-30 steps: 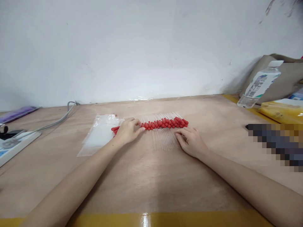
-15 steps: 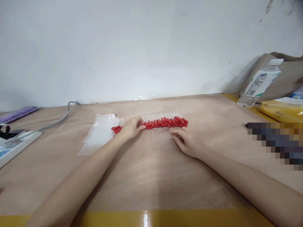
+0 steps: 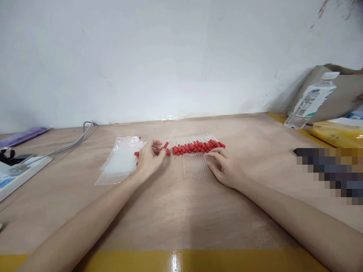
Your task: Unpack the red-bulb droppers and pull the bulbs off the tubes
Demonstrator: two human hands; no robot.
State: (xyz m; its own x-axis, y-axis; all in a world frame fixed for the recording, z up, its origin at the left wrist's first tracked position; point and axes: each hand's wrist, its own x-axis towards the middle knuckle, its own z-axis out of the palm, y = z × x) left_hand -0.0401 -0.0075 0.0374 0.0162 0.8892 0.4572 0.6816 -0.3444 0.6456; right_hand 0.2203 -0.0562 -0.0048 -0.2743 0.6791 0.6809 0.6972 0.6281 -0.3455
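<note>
Two rows of glass droppers with red rubber bulbs [image 3: 193,147] lie on the table, bulbs together, thin clear tubes pointing away from me in one row and towards me in the other. Just left of the row, my left hand [image 3: 151,156] pinches a dropper by its red bulb [image 3: 165,145], the tube slanting up and right. A second red bulb [image 3: 168,152] shows at its thumb. My right hand [image 3: 224,168] rests at the row's right end, fingers curved and thumb apart, nothing visible in it; its fingertips are close to the bulbs, and contact is unclear.
Clear plastic bags [image 3: 117,160] lie to the left, with a few red bulbs partly behind my left hand. A white power strip [image 3: 28,173] and grey cable [image 3: 68,145] are further left. At the right stand a plastic bottle [image 3: 313,100], a grey bag [image 3: 347,90] and a yellow package [image 3: 340,130].
My left hand has drawn slightly left from the row's end, and a dropper now shows in its fingers. My right hand has barely moved.
</note>
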